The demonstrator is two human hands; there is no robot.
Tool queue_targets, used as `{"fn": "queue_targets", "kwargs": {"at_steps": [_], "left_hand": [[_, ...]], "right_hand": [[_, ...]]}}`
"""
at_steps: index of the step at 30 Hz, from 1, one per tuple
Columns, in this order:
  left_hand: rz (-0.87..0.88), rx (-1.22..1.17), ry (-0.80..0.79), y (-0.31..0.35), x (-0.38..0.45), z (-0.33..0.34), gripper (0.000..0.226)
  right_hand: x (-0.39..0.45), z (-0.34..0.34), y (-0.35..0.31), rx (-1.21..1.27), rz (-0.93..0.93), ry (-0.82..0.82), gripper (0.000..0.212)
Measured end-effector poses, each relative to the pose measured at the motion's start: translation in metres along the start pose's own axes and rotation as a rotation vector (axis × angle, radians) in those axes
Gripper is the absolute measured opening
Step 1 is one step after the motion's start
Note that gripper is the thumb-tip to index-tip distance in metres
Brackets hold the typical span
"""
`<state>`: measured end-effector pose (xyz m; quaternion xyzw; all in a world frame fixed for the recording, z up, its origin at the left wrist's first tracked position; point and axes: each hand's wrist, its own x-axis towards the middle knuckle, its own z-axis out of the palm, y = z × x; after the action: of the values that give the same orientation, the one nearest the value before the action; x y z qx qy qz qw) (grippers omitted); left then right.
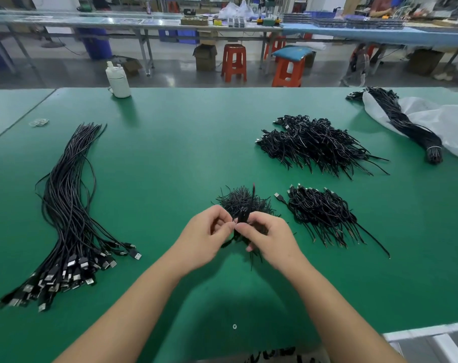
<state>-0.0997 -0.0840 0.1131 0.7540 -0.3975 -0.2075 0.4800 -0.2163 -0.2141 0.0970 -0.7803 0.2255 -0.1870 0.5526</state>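
Item: folded black cable (242,218), being held upright just above the green table (170,166), in front of a pile of short ties (238,200). Left hand (207,237) and right hand (271,239) are both pinching it at mid-length, fingers curled. They are possibly twisting a tie round it, though that is hidden. Handling: light, limp, springy; likely unfolding unless gripped at the middle.

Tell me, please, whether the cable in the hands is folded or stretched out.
Folded: the black cable is bunched into a short bundle pinched between the left hand and right hand, ends sticking out above and below.
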Motion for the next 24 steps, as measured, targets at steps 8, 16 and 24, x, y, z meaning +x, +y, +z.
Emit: {"fn": "queue_targets", "kwargs": {"at_steps": [8, 16, 24], "left_hand": [[0.404, 0.386, 0.069, 0.0038, -0.0053, 0.0055, 0.013], [0.319, 0.266, 0.135, -0.0008, -0.0071, 0.0056, 0.013], [0.190, 0.181, 0.130, -0.0013, -0.0061, 0.0027, 0.023]], "right_hand": [[0.0014, 0.0057, -0.0015, 0.418, 0.170, -0.013, 0.021], [-0.0004, 0.0026, 0.0010, 0.542, 0.134, -0.175, 0.023], [-0.0016, -0.0004, -0.0023, 0.431, 0.070, -0.194, 0.032]]}}
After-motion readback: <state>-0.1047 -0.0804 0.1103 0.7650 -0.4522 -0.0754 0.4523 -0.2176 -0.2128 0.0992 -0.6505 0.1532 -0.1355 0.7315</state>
